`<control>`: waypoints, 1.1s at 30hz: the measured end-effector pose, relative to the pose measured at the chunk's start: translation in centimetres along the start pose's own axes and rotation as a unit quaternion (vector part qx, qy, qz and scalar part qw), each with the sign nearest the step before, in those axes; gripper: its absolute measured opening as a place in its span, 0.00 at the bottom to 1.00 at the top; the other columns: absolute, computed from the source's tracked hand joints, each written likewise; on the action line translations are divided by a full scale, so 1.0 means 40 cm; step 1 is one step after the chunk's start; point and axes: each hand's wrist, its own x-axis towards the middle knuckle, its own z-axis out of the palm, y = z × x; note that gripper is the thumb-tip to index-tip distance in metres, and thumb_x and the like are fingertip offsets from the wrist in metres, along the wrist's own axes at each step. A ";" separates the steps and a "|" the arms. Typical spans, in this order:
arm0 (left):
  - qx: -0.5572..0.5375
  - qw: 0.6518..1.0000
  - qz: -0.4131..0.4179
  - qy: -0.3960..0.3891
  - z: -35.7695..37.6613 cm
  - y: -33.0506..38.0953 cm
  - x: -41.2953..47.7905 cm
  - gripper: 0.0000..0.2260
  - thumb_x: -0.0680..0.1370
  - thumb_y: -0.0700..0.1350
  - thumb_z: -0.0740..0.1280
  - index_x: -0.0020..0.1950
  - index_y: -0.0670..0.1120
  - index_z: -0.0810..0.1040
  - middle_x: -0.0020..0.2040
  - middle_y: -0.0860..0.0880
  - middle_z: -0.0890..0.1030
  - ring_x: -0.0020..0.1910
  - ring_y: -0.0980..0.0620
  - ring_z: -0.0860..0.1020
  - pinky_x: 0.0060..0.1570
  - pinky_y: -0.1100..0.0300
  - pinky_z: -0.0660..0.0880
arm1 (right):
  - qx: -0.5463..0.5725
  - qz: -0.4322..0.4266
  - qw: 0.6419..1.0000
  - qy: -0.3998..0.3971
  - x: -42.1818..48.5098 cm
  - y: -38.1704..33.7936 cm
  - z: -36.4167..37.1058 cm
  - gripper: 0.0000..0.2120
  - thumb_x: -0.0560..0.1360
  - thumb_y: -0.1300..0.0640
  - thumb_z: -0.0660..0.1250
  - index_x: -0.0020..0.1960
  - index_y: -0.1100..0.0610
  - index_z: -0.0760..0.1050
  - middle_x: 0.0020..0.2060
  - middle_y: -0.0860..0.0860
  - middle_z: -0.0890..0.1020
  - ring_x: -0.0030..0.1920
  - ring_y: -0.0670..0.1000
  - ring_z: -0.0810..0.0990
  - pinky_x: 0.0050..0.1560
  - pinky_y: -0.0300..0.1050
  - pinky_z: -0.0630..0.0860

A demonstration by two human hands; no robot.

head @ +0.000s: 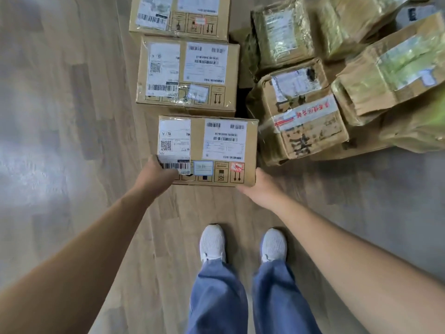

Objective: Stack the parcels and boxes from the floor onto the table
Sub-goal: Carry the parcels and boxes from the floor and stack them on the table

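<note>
One labelled box (pixel 209 150): my left hand (pixel 156 175) and right hand (pixel 258 186) grip its near corners. A second box (pixel 187 73) lies beyond it.

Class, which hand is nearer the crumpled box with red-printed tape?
Right. The right hand holds the labelled box at the corner beside the crumpled box; the left hand holds its far corner.

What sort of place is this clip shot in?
Likely an indoor parcel-sorting spot, perhaps a home or small office: wood-plank floor, a row of labelled cardboard boxes, and a heap of taped, battered parcels beside them.
</note>
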 end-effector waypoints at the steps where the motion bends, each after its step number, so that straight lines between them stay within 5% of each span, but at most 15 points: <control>1: -0.018 1.000 0.004 0.004 0.003 0.001 -0.011 0.07 0.71 0.42 0.66 0.47 0.49 0.72 0.39 0.51 0.78 0.36 0.52 0.75 0.34 0.59 0.70 | 0.018 0.000 1.000 0.004 -0.001 0.003 -0.002 0.20 0.73 0.48 0.71 0.61 0.54 0.72 0.57 0.48 0.80 0.55 0.51 0.77 0.46 0.42 0.69; 4: -0.001 0.999 0.031 0.034 -0.003 0.012 -0.078 0.15 0.70 0.45 0.66 0.56 0.48 0.70 0.44 0.54 0.77 0.40 0.55 0.76 0.36 0.58 0.69 | 0.048 -0.005 0.999 -0.006 -0.042 0.015 -0.026 0.13 0.73 0.51 0.72 0.55 0.50 0.73 0.54 0.46 0.81 0.53 0.49 0.78 0.47 0.41 0.70; 9: 0.033 0.991 0.113 0.059 -0.124 0.127 -0.265 0.13 0.70 0.49 0.68 0.53 0.53 0.69 0.45 0.57 0.78 0.43 0.54 0.77 0.34 0.62 0.66 | 0.091 -0.003 0.995 -0.030 -0.239 -0.003 -0.136 0.14 0.73 0.47 0.71 0.56 0.49 0.74 0.50 0.42 0.81 0.52 0.46 0.79 0.47 0.41 0.72; 12: 0.053 0.982 0.177 0.048 -0.237 0.225 -0.406 0.17 0.71 0.51 0.69 0.59 0.53 0.71 0.50 0.55 0.81 0.48 0.51 0.79 0.39 0.58 0.73 | 0.134 -0.016 0.991 -0.017 -0.418 -0.058 -0.244 0.16 0.73 0.44 0.69 0.58 0.46 0.72 0.51 0.38 0.80 0.54 0.44 0.78 0.51 0.40 0.73; 15: 0.081 0.971 0.225 0.001 -0.338 0.337 -0.550 0.37 0.73 0.54 0.69 0.77 0.52 0.54 0.61 0.47 0.79 0.58 0.45 0.76 0.56 0.47 0.74 | 0.182 -0.014 0.983 0.020 -0.599 -0.116 -0.366 0.21 0.71 0.42 0.70 0.60 0.47 0.72 0.55 0.41 0.81 0.57 0.44 0.78 0.60 0.46 0.74; 20: 0.110 0.942 0.316 -0.024 -0.425 0.545 -0.747 0.51 0.69 0.62 0.72 0.78 0.55 0.39 0.65 0.44 0.74 0.65 0.44 0.71 0.63 0.47 0.70 | 0.205 -0.076 0.970 0.111 -0.832 -0.180 -0.615 0.30 0.67 0.36 0.69 0.65 0.49 0.72 0.58 0.41 0.80 0.59 0.41 0.77 0.63 0.45 0.71; 26: 0.065 0.914 0.393 -0.080 -0.412 0.774 -0.928 0.56 0.62 0.63 0.77 0.77 0.58 0.41 0.57 0.44 0.78 0.52 0.48 0.77 0.51 0.54 0.74 | 0.223 -0.107 0.939 0.241 -1.066 -0.150 -0.870 0.17 0.74 0.46 0.70 0.61 0.43 0.73 0.57 0.41 0.81 0.59 0.44 0.78 0.65 0.51 0.73; 30: 0.087 0.875 0.457 -0.136 -0.356 0.916 -1.059 0.55 0.62 0.57 0.79 0.77 0.57 0.45 0.52 0.56 0.78 0.42 0.60 0.77 0.40 0.64 0.72 | 0.270 -0.127 0.904 0.307 -1.220 -0.096 -1.008 0.15 0.76 0.45 0.68 0.60 0.33 0.71 0.57 0.37 0.78 0.62 0.46 0.76 0.57 0.52 0.78; 33: 0.118 0.831 0.524 -0.142 -0.292 1.000 -1.163 0.47 0.64 0.54 0.80 0.74 0.53 0.54 0.47 0.58 0.78 0.40 0.53 0.79 0.44 0.55 0.78 | 0.294 -0.144 0.865 0.379 -1.335 -0.042 -1.092 0.16 0.77 0.47 0.67 0.59 0.29 0.70 0.55 0.35 0.78 0.59 0.46 0.78 0.50 0.52 0.81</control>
